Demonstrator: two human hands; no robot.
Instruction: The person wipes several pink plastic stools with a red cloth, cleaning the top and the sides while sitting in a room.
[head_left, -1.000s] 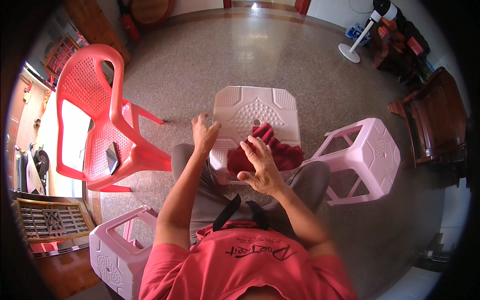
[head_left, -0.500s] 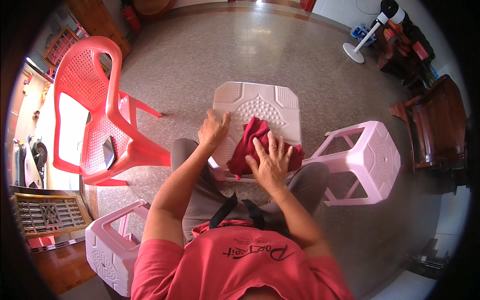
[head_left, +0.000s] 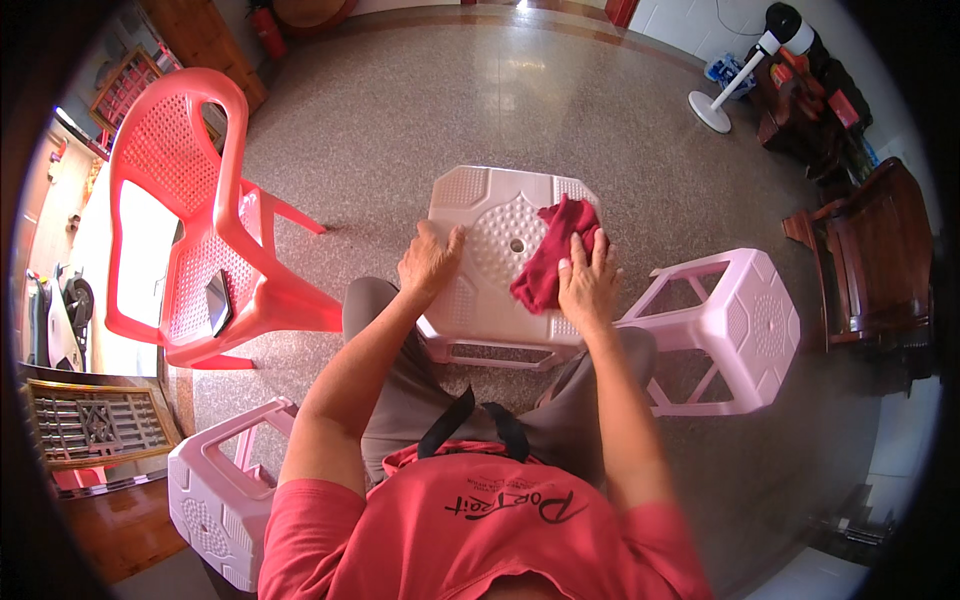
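Note:
A pale pink plastic stool (head_left: 490,320) with a studded top and a round centre hole stands in front of me, between my knees. My left hand (head_left: 430,262) grips its left edge, thumb on top and fingers bent over the side. On the right part of the top lies a crumpled dark red cloth (head_left: 545,270). My right hand (head_left: 590,285) presses flat on the cloth's right side, fingers stretched out and a little apart. Part of the cloth is hidden beneath that hand.
A red plastic armchair (head_left: 215,200) at the left carries a phone (head_left: 218,303) on its seat. One pink stool (head_left: 745,330) lies tipped at the right, another (head_left: 215,500) at lower left. Dark wooden furniture (head_left: 880,250) and a white stand fan (head_left: 710,112) are farther right.
My right hand has slid the cloth forward and to the right across the stool top, uncovering the centre hole. My left hand has stayed at the left edge.

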